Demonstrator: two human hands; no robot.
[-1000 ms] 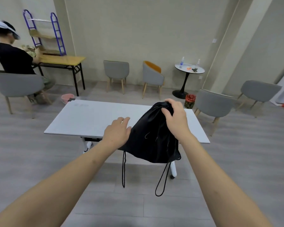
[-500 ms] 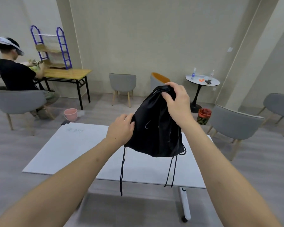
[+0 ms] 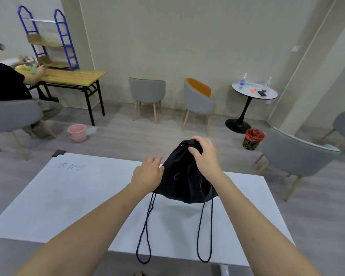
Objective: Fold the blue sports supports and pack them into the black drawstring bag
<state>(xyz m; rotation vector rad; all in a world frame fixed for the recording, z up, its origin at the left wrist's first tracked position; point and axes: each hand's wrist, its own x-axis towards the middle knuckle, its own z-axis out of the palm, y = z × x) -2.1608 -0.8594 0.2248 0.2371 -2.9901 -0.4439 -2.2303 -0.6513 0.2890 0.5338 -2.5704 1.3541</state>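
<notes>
The black drawstring bag [image 3: 184, 180] stands bulging on the white table [image 3: 78, 196], its gathered mouth at the top. My right hand [image 3: 204, 154] grips that gathered mouth. My left hand [image 3: 147, 173] presses against the bag's left side, fingers loosely curled on the fabric. Two black cord loops [image 3: 145, 232] trail from the bag's base toward the near table edge. No blue sports supports are visible; the bag's inside is hidden.
Handwriting marks the table's far left corner. A grey chair [image 3: 293, 156] stands right of the table, with a red bin [image 3: 253, 139] behind it. A pink bucket [image 3: 77, 132], more chairs, a round side table [image 3: 254, 92] and a seated person at a wooden desk [image 3: 68, 76] lie beyond.
The bag was held up in the air in front of me; it has come down onto the table. Both hands stayed on it.
</notes>
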